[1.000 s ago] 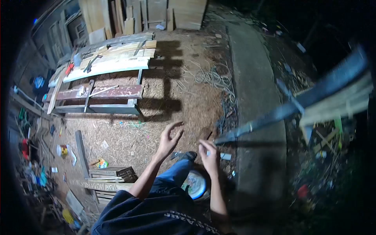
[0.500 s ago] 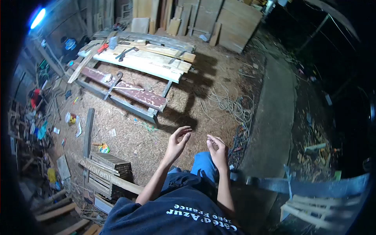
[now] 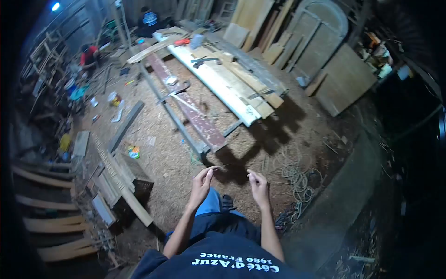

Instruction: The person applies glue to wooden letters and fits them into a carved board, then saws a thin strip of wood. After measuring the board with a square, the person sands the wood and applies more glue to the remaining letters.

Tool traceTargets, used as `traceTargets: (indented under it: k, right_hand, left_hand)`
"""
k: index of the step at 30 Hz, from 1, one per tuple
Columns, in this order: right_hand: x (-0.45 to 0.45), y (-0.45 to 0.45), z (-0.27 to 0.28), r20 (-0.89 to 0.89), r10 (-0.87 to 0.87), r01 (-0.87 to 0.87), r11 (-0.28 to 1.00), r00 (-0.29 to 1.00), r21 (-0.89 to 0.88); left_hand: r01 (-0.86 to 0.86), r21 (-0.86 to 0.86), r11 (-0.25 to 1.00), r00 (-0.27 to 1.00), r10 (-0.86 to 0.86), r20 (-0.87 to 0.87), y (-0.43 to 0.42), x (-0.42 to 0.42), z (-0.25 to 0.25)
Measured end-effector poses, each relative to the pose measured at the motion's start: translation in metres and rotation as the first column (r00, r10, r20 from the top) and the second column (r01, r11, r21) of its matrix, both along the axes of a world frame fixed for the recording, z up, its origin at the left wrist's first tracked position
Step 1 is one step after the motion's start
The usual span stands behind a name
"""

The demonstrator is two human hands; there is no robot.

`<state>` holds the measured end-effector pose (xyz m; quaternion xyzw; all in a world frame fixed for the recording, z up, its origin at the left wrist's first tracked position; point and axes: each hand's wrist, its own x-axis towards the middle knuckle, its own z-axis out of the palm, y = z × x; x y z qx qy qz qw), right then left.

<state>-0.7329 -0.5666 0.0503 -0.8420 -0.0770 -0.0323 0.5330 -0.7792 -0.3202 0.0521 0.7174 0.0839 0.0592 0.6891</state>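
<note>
My left hand (image 3: 201,184) is held in front of my body, thumb and fingers pressed together in a pinch. A faint thin line shows by its fingertips, too fine to name. Level with it, to the right, my right hand (image 3: 259,187) is also pinched; whatever is in it, if anything, is too small to make out. The two hands are apart, above the shavings-covered floor (image 3: 179,179). Beyond them stands a work trestle with a worn reddish plank (image 3: 197,116) and several pale boards (image 3: 227,83).
A dark clamp-like tool (image 3: 204,61) and a red tool (image 3: 182,42) lie on the boards. Coiled rope (image 3: 299,181) is on the floor at right. A slatted wooden piece (image 3: 123,179) stands at left. Two people, one in a red top (image 3: 87,56), are at the back left.
My view has turned left, so the trestle and boards appear rotated and farther right. Both hands have gone from loosely curled, parted fingers to pinches.
</note>
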Motion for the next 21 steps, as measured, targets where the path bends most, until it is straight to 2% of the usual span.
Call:
traceTargets:
  k: [2, 3, 5, 6, 8, 9, 12, 14, 16, 18, 19, 21]
  right_hand:
    - [0.027, 0.014, 0.007, -0.004, 0.080, -0.080, 0.996, 0.997, -0.037]
    - [0.039, 0.027, 0.005, -0.002, 0.071, -0.071, 0.996, 0.997, 0.054]
    - [0.068, 0.051, -0.002, 0.068, 0.111, -0.108, 0.993, 0.992, -0.037]
    - [0.080, 0.066, -0.006, 0.092, 0.138, -0.133, 0.990, 0.986, -0.057]
    - [0.104, 0.097, -0.009, 0.113, 0.185, -0.180, 0.982, 0.976, -0.056]
    - [0.116, 0.112, -0.009, 0.143, 0.210, -0.202, 0.977, 0.967, -0.067]
    - [0.149, 0.162, -0.019, 0.115, 0.241, -0.236, 0.970, 0.964, -0.061]
    - [0.176, 0.199, -0.035, 0.070, 0.265, -0.262, 0.964, 0.962, -0.057]
    - [0.204, 0.243, -0.063, 0.011, 0.260, -0.255, 0.956, 0.966, -0.147]
    - [0.235, 0.292, -0.089, -0.047, 0.253, -0.258, 0.952, 0.966, -0.165]
    - [0.252, 0.316, -0.103, -0.042, 0.250, -0.254, 0.951, 0.967, -0.177]
    - [0.276, 0.354, -0.112, -0.107, 0.262, -0.279, 0.938, 0.959, -0.207]
  left_hand:
    - [-0.104, 0.040, 0.994, 0.994, 0.105, -0.038, 0.016, -0.014, 0.004]
    - [-0.188, 0.056, 0.981, 0.981, 0.190, -0.041, 0.020, -0.010, 0.006]
    - [-0.342, 0.087, 0.936, 0.938, 0.346, -0.038, 0.031, -0.004, 0.002]
    - [-0.362, 0.096, 0.927, 0.929, 0.367, -0.040, 0.040, -0.005, -0.004]
    - [-0.473, 0.177, 0.863, 0.873, 0.487, -0.038, 0.062, -0.004, -0.024]
    - [-0.514, 0.150, 0.845, 0.847, 0.527, -0.071, 0.073, -0.002, -0.034]
    - [-0.569, 0.110, 0.815, 0.793, 0.579, -0.192, 0.117, 0.012, -0.063]
    - [-0.589, 0.079, 0.805, 0.782, 0.591, -0.197, 0.154, 0.034, -0.083]
    - [-0.598, 0.065, 0.799, 0.752, 0.587, -0.300, 0.202, 0.059, -0.121]
    - [-0.554, 0.035, 0.832, 0.799, 0.543, -0.257, 0.260, 0.097, -0.159]
    - [-0.492, 0.090, 0.866, 0.831, 0.498, -0.249, 0.290, 0.119, -0.170]
    - [-0.381, 0.144, 0.913, 0.873, 0.406, -0.268, 0.336, 0.148, -0.169]
